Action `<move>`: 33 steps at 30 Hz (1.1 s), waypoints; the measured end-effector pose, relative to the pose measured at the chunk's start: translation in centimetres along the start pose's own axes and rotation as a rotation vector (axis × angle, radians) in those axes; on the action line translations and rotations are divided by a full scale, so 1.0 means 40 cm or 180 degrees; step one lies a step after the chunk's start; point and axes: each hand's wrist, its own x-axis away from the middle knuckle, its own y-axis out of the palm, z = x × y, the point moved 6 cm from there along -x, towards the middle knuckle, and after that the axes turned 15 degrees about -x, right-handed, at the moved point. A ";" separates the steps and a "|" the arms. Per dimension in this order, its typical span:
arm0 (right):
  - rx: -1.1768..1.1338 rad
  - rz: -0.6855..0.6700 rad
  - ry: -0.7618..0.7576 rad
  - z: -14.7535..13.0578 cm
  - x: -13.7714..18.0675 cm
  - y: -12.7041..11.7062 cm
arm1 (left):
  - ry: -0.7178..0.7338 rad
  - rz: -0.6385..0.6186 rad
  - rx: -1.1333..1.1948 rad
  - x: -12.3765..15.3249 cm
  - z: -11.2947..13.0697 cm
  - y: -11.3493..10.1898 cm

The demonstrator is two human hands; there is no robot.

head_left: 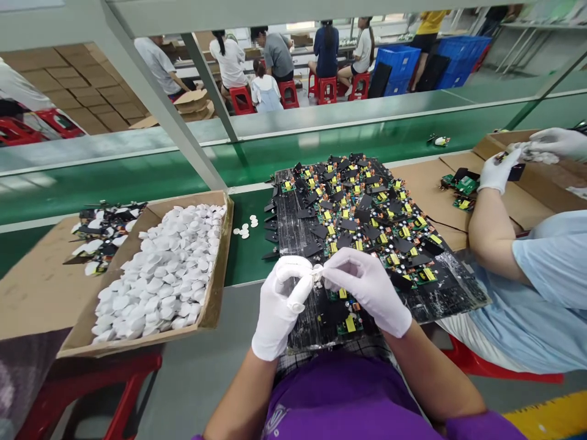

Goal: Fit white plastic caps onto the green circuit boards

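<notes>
Both my hands wear white gloves and meet over the near edge of a black tray (pixel 458 287). My left hand (pixel 280 302) is closed around a small white round piece (pixel 316 273). The fingertips of my right hand (pixel 367 290) pinch the same piece from the right. The tray carries a heap of small circuit boards (pixel 362 208) with yellow and black parts. To my left a cardboard box (pixel 220 269) is full of white round pieces (pixel 160 275) like the one I hold.
A few white pieces (pixel 245 228) lie loose on the green conveyor belt (pixel 137 177). Assembled black-and-white parts (pixel 103 235) sit on cardboard at far left. A co-worker in light blue sits at right, gloved hand (pixel 498 174) over a box. A red stool (pixel 92 391) stands below. Several people sit in the background.
</notes>
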 end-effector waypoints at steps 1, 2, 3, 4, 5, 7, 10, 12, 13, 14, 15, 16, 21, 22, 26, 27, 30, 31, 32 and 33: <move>0.0196 0.0029 -0.0108 -0.002 0.000 0.000 | -0.0007 -0.0007 -0.0032 -0.002 -0.001 0.001; 0.0382 0.0056 -0.0225 -0.004 0.001 -0.001 | -0.0011 -0.0008 -0.0100 -0.003 -0.003 0.003; 0.0546 0.0084 -0.0348 -0.007 0.001 -0.001 | -0.0004 -0.0002 -0.0187 -0.005 -0.005 0.006; 0.0683 0.0098 -0.0460 -0.011 0.002 -0.001 | 0.0019 -0.0006 -0.0269 -0.007 -0.006 0.009; 0.0789 0.0111 -0.0559 -0.015 0.004 -0.002 | 0.0071 -0.0033 -0.0329 -0.009 -0.007 0.014; 0.0969 0.0108 -0.0702 -0.022 0.008 -0.004 | 0.0210 -0.0104 -0.0361 -0.011 -0.007 0.025; 0.1266 0.0080 -0.0837 -0.028 0.014 -0.005 | 0.0250 -0.0039 -0.0368 -0.011 -0.010 0.033; 0.1407 0.0192 -0.0941 -0.032 0.018 -0.010 | 0.0232 0.0094 -0.0462 -0.011 -0.008 0.033; 0.1452 0.0308 -0.1005 -0.035 0.020 -0.015 | 0.0233 0.0126 -0.0491 -0.011 -0.005 0.034; 0.1472 0.0418 -0.1059 -0.036 0.022 -0.019 | 0.0228 0.0122 -0.0487 -0.012 -0.001 0.037; 0.1461 0.0492 -0.1096 -0.037 0.023 -0.023 | 0.0205 0.0082 -0.0457 -0.013 0.002 0.040; 0.1415 0.0502 -0.1108 -0.036 0.023 -0.024 | 0.0161 0.0030 -0.0407 -0.014 0.003 0.043; 0.0972 0.0204 -0.0862 -0.017 0.020 -0.022 | -0.0341 -0.0181 -0.0074 -0.017 -0.012 0.050; 0.0947 0.0179 -0.0832 -0.015 0.020 -0.022 | -0.0453 -0.0239 0.0021 -0.015 -0.019 0.052; 0.1094 0.0146 -0.0921 -0.016 0.023 -0.018 | -0.0431 -0.0212 -0.0028 -0.006 -0.028 0.048; 0.1162 0.0160 -0.0981 -0.018 0.025 -0.016 | -0.0367 -0.0125 -0.0140 -0.003 -0.027 0.043; 0.1309 0.0173 -0.1124 -0.020 0.029 -0.008 | -0.0433 0.0002 -0.0197 0.003 -0.027 0.033; 0.1346 0.0164 -0.1156 -0.019 0.030 -0.006 | -0.0481 -0.0052 -0.0129 0.003 -0.027 0.034; 0.1385 0.0145 -0.1181 -0.018 0.031 -0.005 | -0.0492 -0.0121 -0.0081 0.002 -0.024 0.035; 0.1426 0.0110 -0.1205 -0.017 0.032 -0.003 | -0.0454 -0.0197 -0.0079 0.000 -0.019 0.035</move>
